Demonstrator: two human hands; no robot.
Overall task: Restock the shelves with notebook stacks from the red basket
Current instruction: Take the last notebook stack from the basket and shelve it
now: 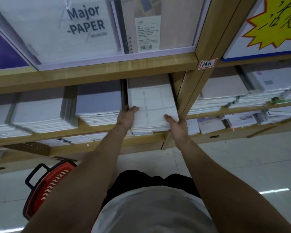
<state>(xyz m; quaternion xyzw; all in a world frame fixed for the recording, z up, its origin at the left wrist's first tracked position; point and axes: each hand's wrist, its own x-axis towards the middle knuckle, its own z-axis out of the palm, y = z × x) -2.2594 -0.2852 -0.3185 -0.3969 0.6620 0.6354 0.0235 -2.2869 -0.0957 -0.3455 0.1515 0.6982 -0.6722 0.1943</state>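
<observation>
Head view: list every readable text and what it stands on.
"Major -PAPER": on the white notebook cover.
Print on the white barcode label: too blurred to read.
Handwriting on the red-bordered tag: unreadable.
Handwriting on the yellow starburst sign: unreadable.

Red basket (55, 181) half behind left forearm, contents unseen, label (147, 33) print illegible

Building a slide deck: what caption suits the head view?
Left hand and right hand hold a white notebook stack on the wooden shelf, red basket below.
</observation>
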